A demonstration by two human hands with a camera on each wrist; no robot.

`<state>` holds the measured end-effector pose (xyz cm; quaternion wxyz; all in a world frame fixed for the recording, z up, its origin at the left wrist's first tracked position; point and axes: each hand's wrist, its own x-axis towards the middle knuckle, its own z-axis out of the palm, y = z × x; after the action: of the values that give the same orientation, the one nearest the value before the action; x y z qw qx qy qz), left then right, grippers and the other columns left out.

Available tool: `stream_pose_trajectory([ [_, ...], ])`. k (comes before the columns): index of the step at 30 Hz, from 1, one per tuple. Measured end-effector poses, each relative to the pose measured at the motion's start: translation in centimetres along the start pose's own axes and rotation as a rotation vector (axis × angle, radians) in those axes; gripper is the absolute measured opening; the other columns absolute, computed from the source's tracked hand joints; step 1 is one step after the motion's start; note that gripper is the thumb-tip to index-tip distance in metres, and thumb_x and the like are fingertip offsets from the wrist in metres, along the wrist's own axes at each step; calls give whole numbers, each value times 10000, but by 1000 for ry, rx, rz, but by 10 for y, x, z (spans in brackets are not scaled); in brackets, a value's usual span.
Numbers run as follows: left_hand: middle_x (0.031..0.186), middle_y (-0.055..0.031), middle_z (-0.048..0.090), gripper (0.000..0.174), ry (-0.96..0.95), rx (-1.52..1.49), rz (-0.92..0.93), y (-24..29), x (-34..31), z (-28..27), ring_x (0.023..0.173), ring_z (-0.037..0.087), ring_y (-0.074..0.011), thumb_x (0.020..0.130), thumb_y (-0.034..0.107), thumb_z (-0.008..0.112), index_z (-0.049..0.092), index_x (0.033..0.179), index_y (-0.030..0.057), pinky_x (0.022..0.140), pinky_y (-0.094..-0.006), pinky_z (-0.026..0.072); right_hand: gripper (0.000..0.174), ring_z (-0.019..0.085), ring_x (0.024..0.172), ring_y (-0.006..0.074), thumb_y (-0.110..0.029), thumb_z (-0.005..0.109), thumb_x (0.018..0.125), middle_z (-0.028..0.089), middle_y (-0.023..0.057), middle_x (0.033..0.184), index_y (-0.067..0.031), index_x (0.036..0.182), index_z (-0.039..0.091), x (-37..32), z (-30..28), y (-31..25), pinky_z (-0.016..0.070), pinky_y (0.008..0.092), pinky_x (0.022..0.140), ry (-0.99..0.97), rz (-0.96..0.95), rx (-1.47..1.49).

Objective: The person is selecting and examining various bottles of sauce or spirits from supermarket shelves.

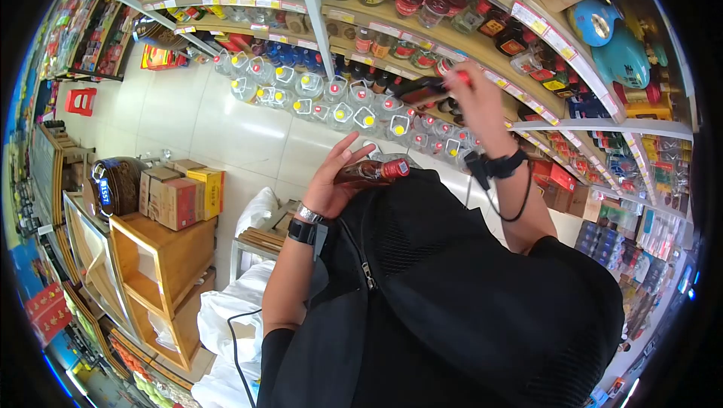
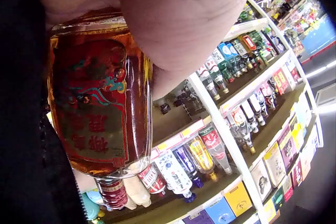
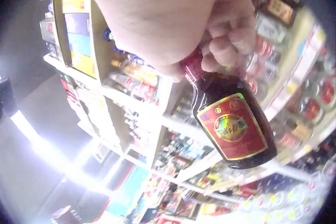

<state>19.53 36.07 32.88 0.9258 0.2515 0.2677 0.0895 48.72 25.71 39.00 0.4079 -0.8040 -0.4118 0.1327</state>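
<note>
In the head view my left hand (image 1: 328,184) holds a flat glass liquor bottle (image 1: 360,172) at the front of the black jacket (image 1: 429,257), its red cap pointing right. The left wrist view shows this bottle (image 2: 100,103) neck down, with amber liquid and a red-and-gold label; the palm covers its base. My right hand (image 1: 482,103) is raised before the shelves and grips a dark bottle (image 1: 422,90) by its red neck. Seen from the right wrist, that bottle (image 3: 236,124) tilts, base downward, and bears a red, gold-edged label; fingers (image 3: 223,50) curl round the neck.
Shelves (image 1: 407,31) of bottles and jars curve in front. Large clear jugs (image 1: 309,84) stand on the tiled floor (image 1: 196,114) below them. At left are a wooden cabinet (image 1: 162,239), cartons (image 1: 169,197) and a big brown jar (image 1: 117,186). White bags (image 1: 233,310) lie close by.
</note>
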Motion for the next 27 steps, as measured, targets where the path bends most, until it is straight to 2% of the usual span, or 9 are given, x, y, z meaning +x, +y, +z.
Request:
stream_pose_trajectory([
  [4,1492,-188,401,683,-60,21,17,-7,2,-5,1288,505,-343,979,488,497,256,1533,168,1024,-552,448,217,633,668,237,-277,637,936,645,118,759,-72,1005,620,-29,33,-48,471,336,634,-195,-52,173],
  [6,1498,-184,396,705,-80,29,37,-7,1,-3,1294,502,-343,977,515,490,236,1540,175,1023,-556,449,220,634,672,277,-280,643,931,627,125,744,-70,991,612,-37,35,-73,460,357,615,-396,-97,205],
  [11,1451,-148,457,688,-34,-31,59,-9,-10,-1,1281,516,-329,996,598,344,275,1521,159,1020,-560,457,242,617,667,343,-307,652,923,614,136,726,-78,967,591,-44,43,-93,450,397,600,-442,-249,176],
  [13,1425,-148,484,687,4,-32,41,-10,-10,-4,1276,520,-329,997,609,310,307,1504,146,1020,-561,455,237,618,692,306,-279,664,915,616,127,773,-73,1015,603,-44,42,-99,445,374,631,-521,-180,154],
  [17,1365,-148,543,720,54,-73,-2,-17,-12,-12,1253,538,-324,987,643,270,389,1457,110,1039,-552,439,263,620,684,302,-285,663,919,616,122,754,-72,1053,588,-48,46,-97,444,369,625,-517,-215,175],
  [20,1379,-145,535,746,35,-53,64,-23,-10,-17,1246,543,-318,983,657,262,415,1439,85,1071,-528,410,362,610,650,288,-297,676,910,606,120,709,-83,1165,535,-50,40,-106,435,367,600,-592,-93,100],
  [22,1385,-142,531,747,36,-61,50,-23,-9,-19,1253,538,-313,984,658,259,429,1428,81,1082,-517,399,519,592,616,279,-321,686,900,589,128,669,-87,1300,452,-57,40,-111,421,369,574,-505,54,185],
  [25,1395,-138,525,748,60,-76,52,-23,-8,-14,1268,525,-302,987,659,249,454,1410,76,1096,-499,382,645,576,593,267,-331,698,889,582,128,656,-70,1383,376,-59,35,-112,413,372,563,-614,127,-36],
  [27,1399,-137,522,748,80,-81,67,-22,-5,-8,1276,517,-296,989,658,242,465,1402,75,1099,-492,378,654,580,592,267,-329,697,890,589,125,663,-64,1394,375,-61,35,-104,418,368,565,-572,89,1],
])
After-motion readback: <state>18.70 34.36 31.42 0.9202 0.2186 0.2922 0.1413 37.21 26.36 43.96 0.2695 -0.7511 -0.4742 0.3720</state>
